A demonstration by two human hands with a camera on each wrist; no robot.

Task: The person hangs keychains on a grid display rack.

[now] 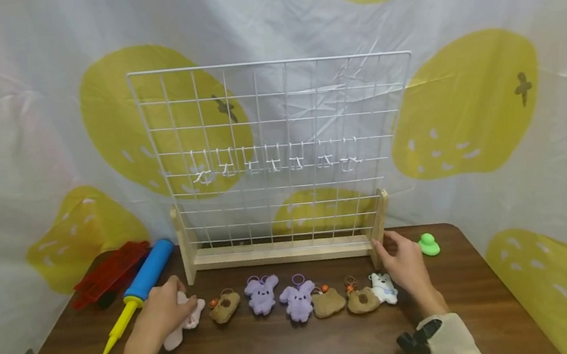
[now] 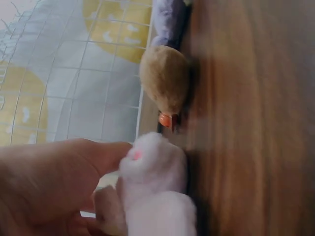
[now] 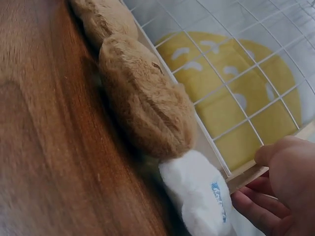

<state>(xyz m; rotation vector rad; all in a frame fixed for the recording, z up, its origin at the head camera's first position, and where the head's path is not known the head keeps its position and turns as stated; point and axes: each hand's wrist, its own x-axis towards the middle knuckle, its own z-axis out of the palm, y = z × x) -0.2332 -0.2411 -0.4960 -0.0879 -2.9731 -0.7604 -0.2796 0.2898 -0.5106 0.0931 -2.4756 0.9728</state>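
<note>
A white plush bunny keychain (image 2: 155, 172) with a pink spot lies at the left end of a row of plush keychains. My left hand (image 1: 160, 314) pinches it between thumb and fingers. Beside it is a brown plush keychain (image 1: 225, 307) with an orange bead. At the row's other end, a white plush bear (image 1: 384, 288) with blue marks lies by a brown plush (image 3: 147, 98). My right hand (image 1: 407, 265) grips the right wooden upright (image 1: 379, 221) of a white wire grid rack (image 1: 276, 119), thumb and fingers on either side of the wood.
Two purple bunny plushes (image 1: 262, 296) and another brown plush (image 1: 328, 302) fill the middle of the row. Several white hooks (image 1: 273, 165) hang on the grid. At left lie a blue and yellow pump (image 1: 149, 271) and a red plastic piece (image 1: 113, 274); a green duck (image 1: 428, 244) sits right.
</note>
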